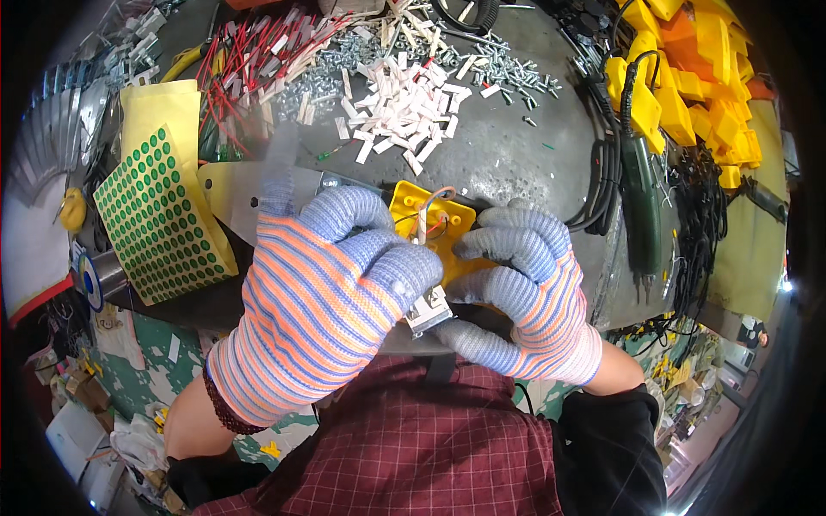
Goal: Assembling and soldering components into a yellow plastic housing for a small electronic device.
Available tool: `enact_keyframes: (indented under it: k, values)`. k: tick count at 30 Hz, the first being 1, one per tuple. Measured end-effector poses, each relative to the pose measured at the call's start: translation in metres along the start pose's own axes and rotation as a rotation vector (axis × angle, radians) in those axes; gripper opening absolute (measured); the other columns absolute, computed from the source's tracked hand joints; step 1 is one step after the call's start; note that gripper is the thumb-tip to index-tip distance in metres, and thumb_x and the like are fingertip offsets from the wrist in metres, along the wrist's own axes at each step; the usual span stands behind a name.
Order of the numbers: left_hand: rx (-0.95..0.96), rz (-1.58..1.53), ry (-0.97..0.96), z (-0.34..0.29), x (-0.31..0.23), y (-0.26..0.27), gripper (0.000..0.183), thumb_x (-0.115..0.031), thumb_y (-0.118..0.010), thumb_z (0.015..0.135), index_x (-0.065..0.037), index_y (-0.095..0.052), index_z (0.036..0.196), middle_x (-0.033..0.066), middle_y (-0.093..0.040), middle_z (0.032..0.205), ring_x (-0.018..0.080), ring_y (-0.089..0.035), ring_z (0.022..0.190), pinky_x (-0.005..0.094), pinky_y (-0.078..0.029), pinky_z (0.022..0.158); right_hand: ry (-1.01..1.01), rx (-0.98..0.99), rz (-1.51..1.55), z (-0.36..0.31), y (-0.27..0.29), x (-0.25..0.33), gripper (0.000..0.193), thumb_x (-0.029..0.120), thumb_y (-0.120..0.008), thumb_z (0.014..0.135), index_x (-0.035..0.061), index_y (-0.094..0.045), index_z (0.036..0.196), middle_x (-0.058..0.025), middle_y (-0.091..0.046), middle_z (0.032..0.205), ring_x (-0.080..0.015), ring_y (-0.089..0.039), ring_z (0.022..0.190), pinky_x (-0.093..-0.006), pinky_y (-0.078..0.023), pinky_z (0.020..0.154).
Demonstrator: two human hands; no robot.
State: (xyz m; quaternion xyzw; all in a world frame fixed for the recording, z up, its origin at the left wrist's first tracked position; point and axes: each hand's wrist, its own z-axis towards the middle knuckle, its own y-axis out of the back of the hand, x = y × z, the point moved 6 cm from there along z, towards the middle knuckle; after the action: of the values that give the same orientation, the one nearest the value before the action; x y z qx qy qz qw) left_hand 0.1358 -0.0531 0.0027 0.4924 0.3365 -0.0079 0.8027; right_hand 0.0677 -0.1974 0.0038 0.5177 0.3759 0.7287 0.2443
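In front of my chest is an open yellow plastic housing (460, 219), with thin wires looping out of it. My right hand (529, 297), gloved in striped knit, is closed around the housing's right side. My left hand (323, 284), in a matching glove, has curled fingers and a thumb against the housing's left side; what they pinch is hidden. Its index finger is raised and smeared by motion. Below the left thumb, a small white and metal part (428, 311) sticks out between the hands. A white strip (422, 225) stands upright by the wires.
White strips (400, 107) lie heaped on the dark table (490, 163) with screws (516, 73) and red wires (231, 73). At left are a sheet of green stickers (155, 219) and a grey metal plate (234, 193). A corded dark tool (641, 206) and yellow housings (710, 77) sit right.
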Motion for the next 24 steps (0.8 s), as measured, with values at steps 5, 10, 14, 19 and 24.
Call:
enact_keyframes:
  k: [5,10,14,19,24]
  values:
    - [0.028,0.005,-0.008,0.001,-0.001,0.000,0.020,-0.011,-0.071,0.067,-0.012,-0.070,0.087,0.0045,-0.065,0.075,0.0266,-0.062,0.082,0.0389,-0.051,0.072,-0.008,-0.001,-0.031,-0.001,-0.001,0.002,0.035,0.035,-0.078,0.066,0.0112,-0.066,0.088,-0.0084,-0.060,0.107,-0.0334,-0.056,0.106,-0.0467,-0.044,0.090]
    - [0.003,-0.052,0.082,-0.001,0.000,0.002,0.017,-0.010,-0.072,0.070,-0.014,-0.069,0.086,0.0033,-0.065,0.077,0.0271,-0.062,0.083,0.0515,-0.045,0.090,0.006,-0.004,-0.054,-0.001,-0.002,0.003,0.035,0.034,-0.078,0.065,0.0108,-0.066,0.088,-0.0091,-0.060,0.106,-0.0330,-0.056,0.106,-0.0460,-0.044,0.090]
    - [0.025,0.051,0.005,0.000,-0.003,0.002,0.015,-0.015,-0.074,0.072,-0.016,-0.070,0.086,0.0030,-0.064,0.079,0.0251,-0.062,0.088,0.0592,-0.035,0.104,0.013,-0.005,-0.041,0.000,-0.001,0.006,0.034,0.031,-0.080,0.065,0.0109,-0.066,0.088,-0.0096,-0.061,0.104,-0.0321,-0.057,0.104,-0.0445,-0.044,0.089]
    - [0.067,0.149,0.038,-0.001,-0.005,0.000,0.012,-0.019,-0.072,0.074,-0.019,-0.073,0.086,0.0030,-0.063,0.085,0.0230,-0.061,0.091,0.0622,-0.026,0.113,0.013,-0.013,-0.005,-0.002,0.001,0.008,0.028,0.025,-0.078,0.067,0.0107,-0.065,0.087,-0.0098,-0.061,0.103,-0.0323,-0.058,0.102,-0.0441,-0.045,0.087]
    - [0.026,0.158,0.021,-0.009,-0.008,0.006,0.015,-0.018,-0.071,0.078,-0.018,-0.072,0.093,0.0040,-0.062,0.085,0.0240,-0.061,0.090,0.0589,-0.030,0.110,-0.010,-0.050,0.052,-0.002,0.011,0.008,0.021,0.015,-0.073,0.070,0.0090,-0.065,0.088,-0.0112,-0.063,0.100,-0.0319,-0.061,0.095,-0.0422,-0.048,0.084]
